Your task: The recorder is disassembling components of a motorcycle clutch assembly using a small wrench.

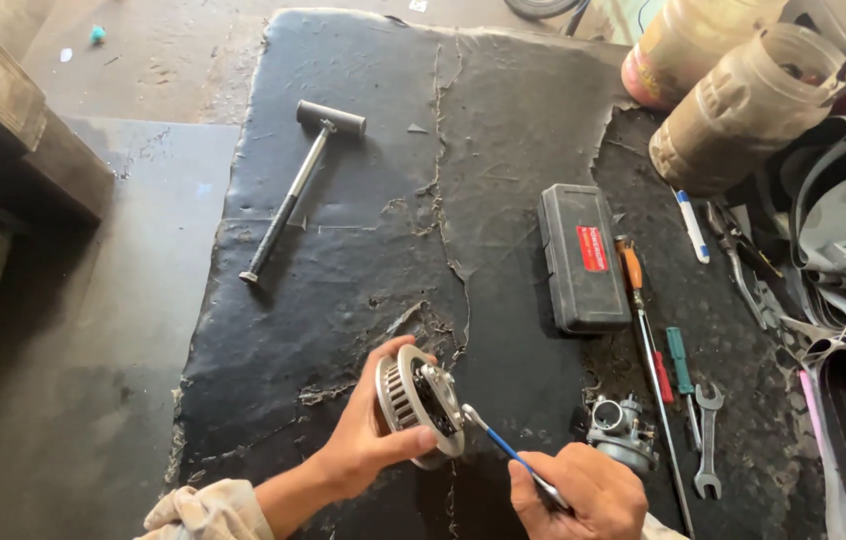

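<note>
My left hand (368,435) grips a round silver toothed metal part (421,400), a clutch-like hub with a dark centre, held on edge above a black mat (363,250). My right hand (578,492) holds a thin tool with a blue shaft (503,447). Its metal tip touches the face of the round part at the lower right.
On the mat lie a grey mallet (293,190), a closed black tool case with a red label (581,258), an orange-handled screwdriver (643,320), a green-handled screwdriver (681,365), a spanner (708,440) and a small carburettor (623,432). Two dusty plastic jars (743,100) lie at the upper right, beside scooter body panels (843,260).
</note>
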